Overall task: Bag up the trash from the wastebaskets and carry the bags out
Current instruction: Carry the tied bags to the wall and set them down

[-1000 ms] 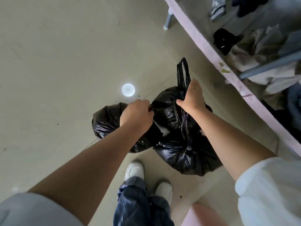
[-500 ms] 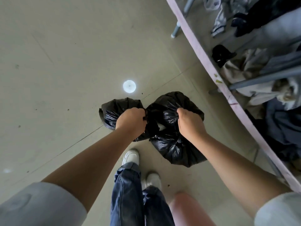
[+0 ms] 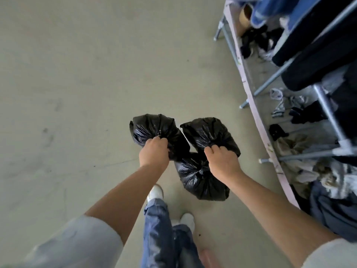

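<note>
The big gray floor (image 3: pixel 77 93) looks different from a moment ago: the small bright round spot that showed on it just past the bags is gone from view, and more of the clothes rack (image 3: pixel 301 60) with its pink bottom edge now shows on the right, with socks and clothes lying under it. That tells me the person has moved along the floor or turned. The black trash bags have changed too. A second ago the tall loose top of one bag stuck up above the right hand; now no loose top sticks up, and the bags look closed. There are three bags. The left bag (image 3: pixel 152 128) is held by its gathered top in the left hand (image 3: pixel 154 151), whose fingers are curled tight round the plastic. The right hand (image 3: pixel 222 161) is curled round the bunched top of the right bag (image 3: pixel 210 132), and a third bag (image 3: pixel 201 180) hangs lower, just under that hand, touching the other two. I cannot tell if they are off the floor or resting on it. The white shoes (image 3: pixel 156 192) are just behind them. I think the bagging is done and the carrying out has started, so the next part is to walk them out without letting one slip.
</note>
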The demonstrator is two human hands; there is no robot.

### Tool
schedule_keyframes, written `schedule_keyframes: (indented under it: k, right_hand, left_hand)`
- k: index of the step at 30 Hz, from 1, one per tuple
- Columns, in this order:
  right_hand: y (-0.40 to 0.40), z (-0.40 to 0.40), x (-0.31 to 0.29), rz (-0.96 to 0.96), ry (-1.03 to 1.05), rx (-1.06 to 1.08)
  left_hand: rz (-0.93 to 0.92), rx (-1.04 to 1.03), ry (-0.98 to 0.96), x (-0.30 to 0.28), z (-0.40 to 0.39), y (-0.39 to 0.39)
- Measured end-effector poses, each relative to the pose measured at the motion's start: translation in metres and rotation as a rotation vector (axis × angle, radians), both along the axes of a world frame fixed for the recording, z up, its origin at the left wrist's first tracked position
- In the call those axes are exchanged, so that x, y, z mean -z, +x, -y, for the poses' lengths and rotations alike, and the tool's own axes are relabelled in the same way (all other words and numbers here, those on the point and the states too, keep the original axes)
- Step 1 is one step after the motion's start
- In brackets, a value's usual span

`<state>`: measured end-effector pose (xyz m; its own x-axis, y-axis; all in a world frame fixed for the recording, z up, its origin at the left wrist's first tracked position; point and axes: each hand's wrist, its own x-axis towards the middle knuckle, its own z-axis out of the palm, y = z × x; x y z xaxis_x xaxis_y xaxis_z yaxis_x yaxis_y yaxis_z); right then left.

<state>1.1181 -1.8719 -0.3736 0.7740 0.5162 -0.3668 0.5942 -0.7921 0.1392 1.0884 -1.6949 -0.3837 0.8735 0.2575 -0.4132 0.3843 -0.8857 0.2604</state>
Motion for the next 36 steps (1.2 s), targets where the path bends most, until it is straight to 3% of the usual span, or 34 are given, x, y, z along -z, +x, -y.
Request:
schedule_keyframes:
  k: [2, 8, 15, 20, 28, 36]
  right_hand:
    - [0.003, -0.039, -0.031, 0.079, 0.032, -0.087]
    - [-0.001, -0.18, -0.1, 0.043, 0.133, -0.326]
    - [-0.026, -0.354, -0.149, -0.035, 0.125, -0.34]
    - [-0.028, -0.436, -0.173, -0.013, 0.106, -0.341]
    - [0.032, -0.538, -0.211, 0.013, 0.268, -0.379]
    - [0.192, -0.612, -0.253, 0.048, 0.326, -0.397]
  left_hand:
    - [0.041, -0.086, 0.002, -0.034, -0.038, -0.015]
    - [0.146, -0.35, 0.031, -0.117, -0.167, -0.073]
    - [0.185, -0.488, -0.035, -0.171, -0.322, -0.14]
    - [0.205, -0.525, -0.083, -0.201, -0.401, -0.144]
    - [0.294, -0.553, -0.084, -0.235, -0.485, -0.061]
    - [0.2, -0.495, 0.022, -0.267, -0.558, 0.115]
